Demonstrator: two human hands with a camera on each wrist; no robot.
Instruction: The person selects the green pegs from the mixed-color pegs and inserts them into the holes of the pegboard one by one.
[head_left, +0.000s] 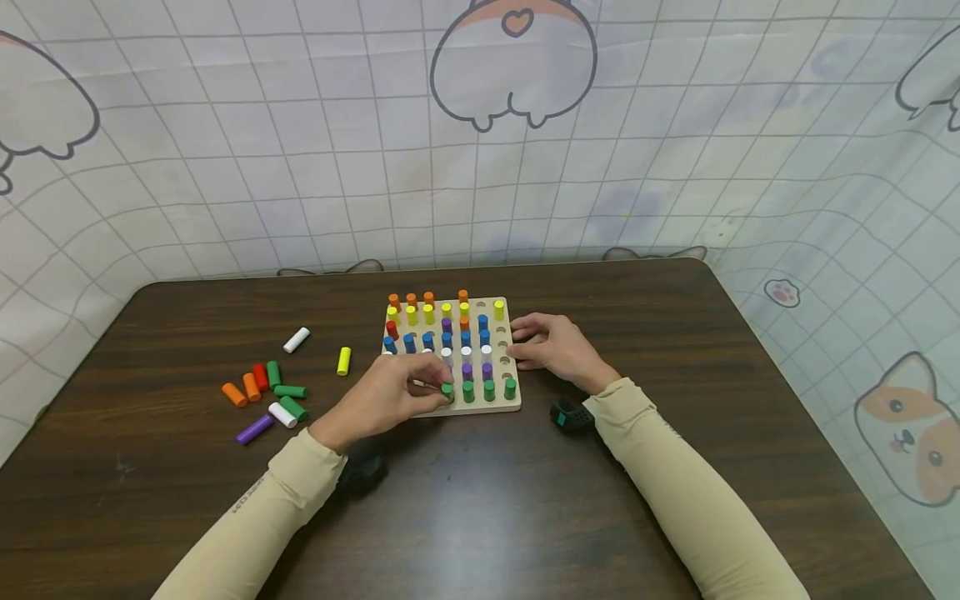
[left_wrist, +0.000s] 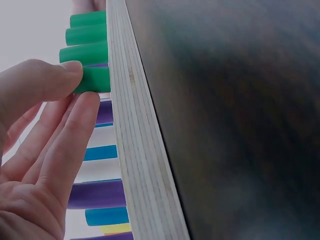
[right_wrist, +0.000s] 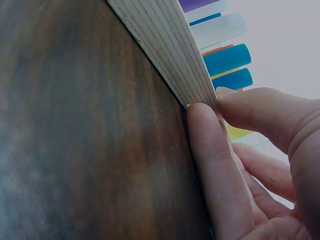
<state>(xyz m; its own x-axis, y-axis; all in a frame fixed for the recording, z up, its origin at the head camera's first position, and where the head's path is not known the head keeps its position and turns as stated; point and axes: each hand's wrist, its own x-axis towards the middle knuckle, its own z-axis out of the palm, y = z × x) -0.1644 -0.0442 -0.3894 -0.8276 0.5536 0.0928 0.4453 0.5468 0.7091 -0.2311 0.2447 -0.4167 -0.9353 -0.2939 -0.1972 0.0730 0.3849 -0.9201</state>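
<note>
A wooden pegboard [head_left: 480, 407] lies on the table, with rows of orange, yellow, blue, white, purple and green pegs standing in it. At its near edge my left hand [head_left: 397, 385] pinches a green peg [left_wrist: 95, 80] between thumb and index finger; the peg's lower end meets the board face. Three more green pegs stand in line to the right of that one. My right hand [head_left: 553, 346] holds the board's right edge, its thumb [right_wrist: 250, 104] on the top face and a finger [right_wrist: 205, 130] against the layered side. Some pegs at the left are hidden behind my left hand.
Left of the board lie several loose pegs, among them an orange peg [head_left: 234, 395], a purple peg [head_left: 255, 429], a white peg [head_left: 296, 339] and a yellow peg [head_left: 343, 361]. A patterned cloth [head_left: 360, 167] hangs behind the dark wooden table [head_left: 465, 517].
</note>
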